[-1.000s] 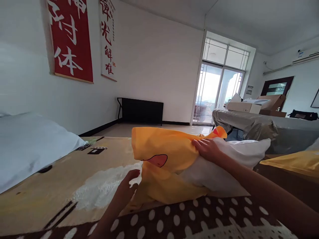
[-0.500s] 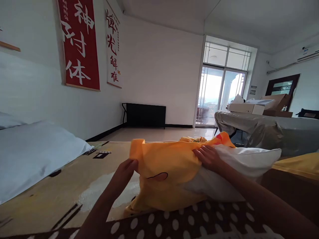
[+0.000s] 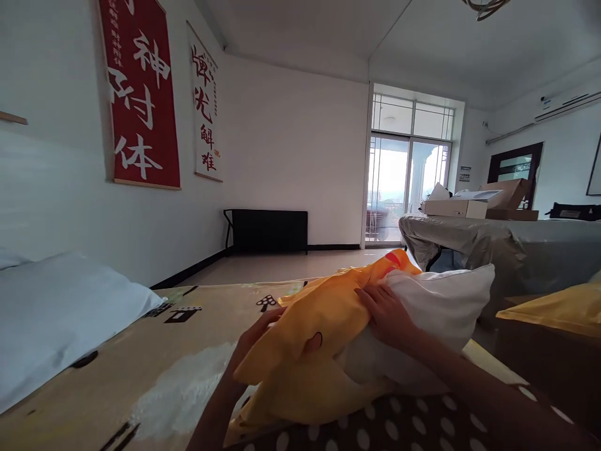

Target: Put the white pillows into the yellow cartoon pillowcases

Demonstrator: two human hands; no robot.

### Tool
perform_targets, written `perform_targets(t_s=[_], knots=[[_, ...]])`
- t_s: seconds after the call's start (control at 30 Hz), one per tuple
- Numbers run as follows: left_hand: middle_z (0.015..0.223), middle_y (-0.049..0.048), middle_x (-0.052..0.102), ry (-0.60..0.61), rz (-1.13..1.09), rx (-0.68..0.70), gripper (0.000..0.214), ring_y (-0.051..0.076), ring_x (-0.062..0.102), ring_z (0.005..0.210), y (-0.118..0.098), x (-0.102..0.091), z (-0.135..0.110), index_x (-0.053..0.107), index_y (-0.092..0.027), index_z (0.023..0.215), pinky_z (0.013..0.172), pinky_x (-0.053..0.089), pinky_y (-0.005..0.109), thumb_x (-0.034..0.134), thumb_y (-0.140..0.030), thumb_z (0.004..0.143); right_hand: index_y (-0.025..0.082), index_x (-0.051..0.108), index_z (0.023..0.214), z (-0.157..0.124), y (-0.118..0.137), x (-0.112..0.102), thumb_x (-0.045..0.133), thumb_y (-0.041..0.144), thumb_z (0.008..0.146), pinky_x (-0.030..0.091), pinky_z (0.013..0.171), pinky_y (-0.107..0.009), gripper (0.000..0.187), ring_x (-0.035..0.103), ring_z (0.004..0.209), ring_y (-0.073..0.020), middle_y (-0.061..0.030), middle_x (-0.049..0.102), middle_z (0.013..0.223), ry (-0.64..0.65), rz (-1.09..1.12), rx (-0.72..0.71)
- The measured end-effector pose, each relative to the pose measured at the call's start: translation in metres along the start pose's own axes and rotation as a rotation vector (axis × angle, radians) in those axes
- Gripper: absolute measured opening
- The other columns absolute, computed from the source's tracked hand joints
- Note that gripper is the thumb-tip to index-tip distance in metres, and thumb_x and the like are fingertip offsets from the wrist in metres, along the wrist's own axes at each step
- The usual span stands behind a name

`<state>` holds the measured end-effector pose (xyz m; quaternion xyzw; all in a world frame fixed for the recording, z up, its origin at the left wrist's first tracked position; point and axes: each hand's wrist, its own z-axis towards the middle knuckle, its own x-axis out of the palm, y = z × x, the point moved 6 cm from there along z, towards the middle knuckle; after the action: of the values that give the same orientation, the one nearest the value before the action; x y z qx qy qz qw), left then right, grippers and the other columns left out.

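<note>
A yellow-orange pillowcase (image 3: 300,351) with a printed design is partly drawn over a white pillow (image 3: 441,300), which sticks out on the right. My right hand (image 3: 387,313) lies over the pillowcase's edge, fingers bent and gripping the cloth against the pillow. At the pillowcase's left side is my left hand (image 3: 258,329), its fingers hidden behind the fabric. The case's near left corner flops over toward my left wrist. Both things rest on a beige printed bed cover (image 3: 188,344) and a brown, white-dotted cloth (image 3: 366,432).
Another white pillow (image 3: 70,313) lies at the left by the wall. More yellow fabric (image 3: 558,310) is at the right edge. A plastic-covered table (image 3: 498,232) bearing boxes stands behind on the right, and a black panel (image 3: 270,232) leans by the far wall.
My left hand has gone from pinching the pillowcase's upper left corner to behind its left side. That corner has dropped, and the pillow has shifted left with my right hand.
</note>
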<state>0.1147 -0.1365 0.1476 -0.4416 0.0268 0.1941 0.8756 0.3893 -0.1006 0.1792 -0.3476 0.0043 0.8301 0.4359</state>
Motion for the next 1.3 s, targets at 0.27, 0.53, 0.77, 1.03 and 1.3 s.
perform_targets(t_s=[0.27, 0.53, 0.77, 1.03, 1.3], knots=[[0.097, 0.0065, 0.064, -0.149, 0.297, 0.275, 0.024, 0.020, 0.060, 0.092, -0.026, 0.014, -0.009, 0.066, -0.020, 0.092, 0.082, 0.048, 0.030, 0.052, -0.038, 0.084, 0.020, 0.058, 0.109, -0.009, 0.005, -0.027, 0.037, 0.004, 0.080, 0.049, 0.090, -0.042, 0.039, 0.056, 0.109, -0.0232, -0.0125, 0.059, 0.116, -0.303, 0.329, 0.206], [0.085, 0.0049, 0.064, -0.194, 0.484, 0.470, 0.019, 0.015, 0.061, 0.077, -0.068, 0.016, -0.036, 0.066, -0.020, 0.084, 0.072, 0.050, 0.023, 0.050, -0.029, 0.088, 0.022, 0.051, 0.120, 0.020, 0.107, -0.048, 0.047, 0.016, 0.086, 0.049, 0.080, -0.039, 0.035, 0.059, 0.091, -0.0225, -0.0085, 0.066, 0.100, -0.193, 0.505, -0.074], [0.071, -0.0013, 0.064, -0.157, 0.339, 0.447, 0.007, 0.010, 0.058, 0.060, -0.081, 0.007, -0.042, 0.066, -0.020, 0.081, 0.059, 0.048, 0.017, 0.059, -0.021, 0.082, 0.018, 0.049, 0.124, 0.048, 0.112, -0.054, 0.042, 0.019, 0.091, 0.047, 0.067, -0.028, 0.034, 0.062, 0.074, -0.0154, -0.0042, 0.069, 0.088, -0.227, 0.499, -0.200], [0.074, 0.0036, 0.060, 0.152, 0.040, 0.154, 0.022, 0.015, 0.057, 0.072, -0.086, 0.003, -0.040, 0.062, -0.018, 0.063, 0.063, 0.045, 0.022, 0.060, -0.029, 0.082, 0.019, 0.057, 0.078, 0.051, 0.126, -0.073, 0.047, 0.020, 0.092, 0.037, 0.072, -0.029, 0.018, 0.053, 0.081, -0.0149, -0.0028, 0.063, 0.084, -0.298, 0.271, -0.362], [0.067, 0.0002, 0.052, 0.174, -0.056, -0.028, 0.024, 0.014, 0.050, 0.067, -0.084, 0.002, -0.040, 0.055, -0.018, 0.059, 0.062, 0.041, 0.023, 0.066, -0.034, 0.074, 0.017, 0.054, 0.087, 0.054, 0.119, -0.068, 0.042, 0.020, 0.093, 0.034, 0.084, -0.030, 0.013, 0.050, 0.074, -0.0128, -0.0006, 0.059, 0.073, 0.007, 0.400, -0.336]])
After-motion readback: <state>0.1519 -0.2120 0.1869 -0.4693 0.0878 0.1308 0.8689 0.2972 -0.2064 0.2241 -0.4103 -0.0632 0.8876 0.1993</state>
